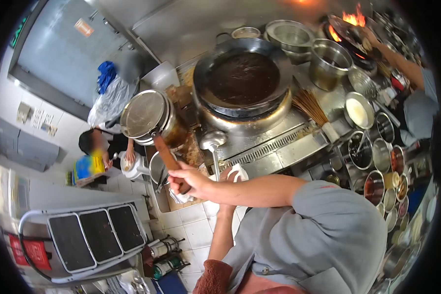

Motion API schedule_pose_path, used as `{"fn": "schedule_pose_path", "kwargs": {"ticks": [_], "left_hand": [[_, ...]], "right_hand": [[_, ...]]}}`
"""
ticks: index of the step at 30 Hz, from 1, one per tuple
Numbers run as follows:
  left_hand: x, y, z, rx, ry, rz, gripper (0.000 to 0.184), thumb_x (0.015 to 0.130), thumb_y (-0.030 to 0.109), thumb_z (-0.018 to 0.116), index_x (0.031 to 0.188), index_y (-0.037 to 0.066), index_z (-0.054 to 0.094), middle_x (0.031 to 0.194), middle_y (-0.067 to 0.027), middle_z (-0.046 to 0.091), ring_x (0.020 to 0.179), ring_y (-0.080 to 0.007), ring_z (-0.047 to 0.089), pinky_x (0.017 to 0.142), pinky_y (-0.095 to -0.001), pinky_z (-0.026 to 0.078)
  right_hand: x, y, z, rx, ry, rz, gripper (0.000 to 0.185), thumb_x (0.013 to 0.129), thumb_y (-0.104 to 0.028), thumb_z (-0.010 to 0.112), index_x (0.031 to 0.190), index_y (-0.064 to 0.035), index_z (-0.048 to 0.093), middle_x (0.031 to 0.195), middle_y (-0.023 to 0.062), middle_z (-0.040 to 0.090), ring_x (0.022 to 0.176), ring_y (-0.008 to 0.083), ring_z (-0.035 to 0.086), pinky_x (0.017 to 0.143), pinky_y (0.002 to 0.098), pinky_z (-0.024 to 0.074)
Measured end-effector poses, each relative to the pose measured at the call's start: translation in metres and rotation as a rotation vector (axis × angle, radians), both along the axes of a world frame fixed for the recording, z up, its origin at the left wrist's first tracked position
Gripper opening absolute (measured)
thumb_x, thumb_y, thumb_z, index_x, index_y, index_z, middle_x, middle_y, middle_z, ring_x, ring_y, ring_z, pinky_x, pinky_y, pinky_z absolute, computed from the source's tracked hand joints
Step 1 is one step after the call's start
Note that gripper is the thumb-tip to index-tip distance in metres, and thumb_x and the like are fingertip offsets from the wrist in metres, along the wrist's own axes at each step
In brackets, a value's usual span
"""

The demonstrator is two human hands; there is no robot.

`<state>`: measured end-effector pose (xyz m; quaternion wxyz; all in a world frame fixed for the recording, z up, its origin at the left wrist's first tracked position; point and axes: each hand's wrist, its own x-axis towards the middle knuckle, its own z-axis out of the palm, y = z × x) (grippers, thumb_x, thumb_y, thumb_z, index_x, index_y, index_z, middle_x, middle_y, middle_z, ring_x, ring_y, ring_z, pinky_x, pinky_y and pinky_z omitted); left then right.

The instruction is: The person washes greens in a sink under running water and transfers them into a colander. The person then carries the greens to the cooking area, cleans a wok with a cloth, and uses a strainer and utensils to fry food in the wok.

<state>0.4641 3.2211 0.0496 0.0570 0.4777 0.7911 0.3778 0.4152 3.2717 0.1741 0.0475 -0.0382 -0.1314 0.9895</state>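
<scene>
My right hand is closed around the wooden handle of a round mesh strainer. The strainer's disc lies over a metal pot at the left of the stove. Behind my right forearm, my left hand is at the steel ladle's handle, with a white cloth at its fingers; the forearm partly hides this grip. The ladle's bowl faces up beside the stove edge. Beyond it stands a large wok of dark liquid. Another white cloth shows below my right hand.
At the upper right, a co-worker's arm reaches to a pan beside flames. Another person is at the left. Pots, a bamboo brush and sauce containers line the right. A folding step ladder is lower left.
</scene>
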Motion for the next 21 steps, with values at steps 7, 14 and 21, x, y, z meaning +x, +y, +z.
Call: {"fn": "schedule_pose_path", "kwargs": {"ticks": [7,14,21], "left_hand": [[0.015,0.151,0.069,0.266,0.312,-0.244,0.027,0.087,0.009,0.058,0.112,-0.002,0.054,0.119,-0.0228,0.051,0.115,-0.0423,0.047,0.098,-0.0484,0.041],[-0.024,0.246,0.103,-0.058,0.363,-0.282,0.027,0.089,0.021,0.057,0.082,-0.004,0.064,0.082,-0.0251,0.062,0.081,-0.0423,0.059,0.075,-0.0453,0.048],[-0.008,0.241,0.126,-0.041,0.334,-0.365,0.029,0.091,0.024,0.056,0.075,0.000,0.062,0.075,-0.0201,0.061,0.073,-0.0394,0.058,0.064,-0.0445,0.047]], "right_hand": [[0.057,0.043,-0.013,0.531,-0.072,0.368,0.082,0.085,-0.044,0.066,0.139,-0.0004,0.023,0.106,0.0154,0.060,0.095,0.0236,0.062,0.075,0.0385,0.0544],[0.318,0.190,-0.023,0.691,-0.216,-0.048,0.053,0.093,-0.020,0.057,0.140,-0.0035,0.038,0.096,0.0077,0.064,0.068,0.0091,0.055,0.057,0.0210,0.0451],[0.517,0.128,-0.148,0.405,-0.722,-0.500,0.051,0.090,-0.022,0.062,0.135,-0.0062,0.045,0.091,0.0046,0.064,0.064,0.0071,0.054,0.053,0.0196,0.0422]]}}
